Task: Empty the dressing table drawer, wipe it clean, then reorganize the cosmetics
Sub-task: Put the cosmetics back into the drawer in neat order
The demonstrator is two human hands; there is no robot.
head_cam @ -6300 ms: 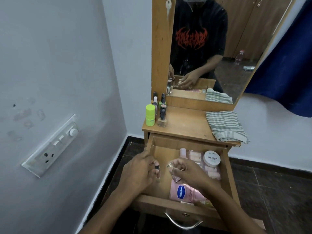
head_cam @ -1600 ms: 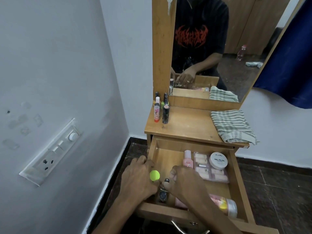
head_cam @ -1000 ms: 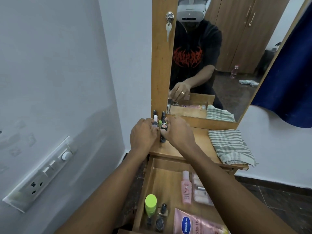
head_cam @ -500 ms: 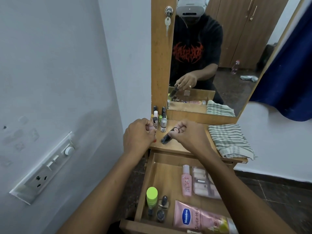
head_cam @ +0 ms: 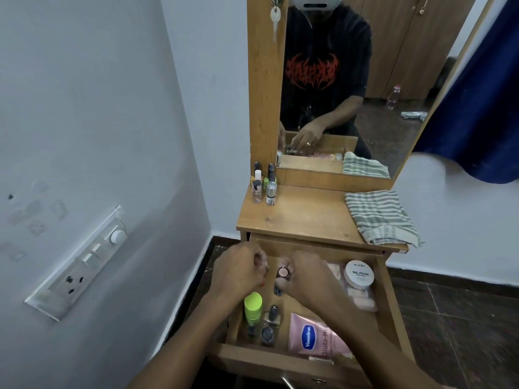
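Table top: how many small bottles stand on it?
6, all at its back left corner: a clear bottle and a silver-capped bottle in front; a white-capped one, a green one and two dark-capped ones behind. Others may be hidden.

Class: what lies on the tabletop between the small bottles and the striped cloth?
Nothing; the head view shows bare tabletop from small bottles to striped cloth.

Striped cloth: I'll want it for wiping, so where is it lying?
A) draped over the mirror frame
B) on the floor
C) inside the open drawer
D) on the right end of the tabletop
D: the striped cloth lies folded on the right end of the tabletop, above and behind the open drawer.
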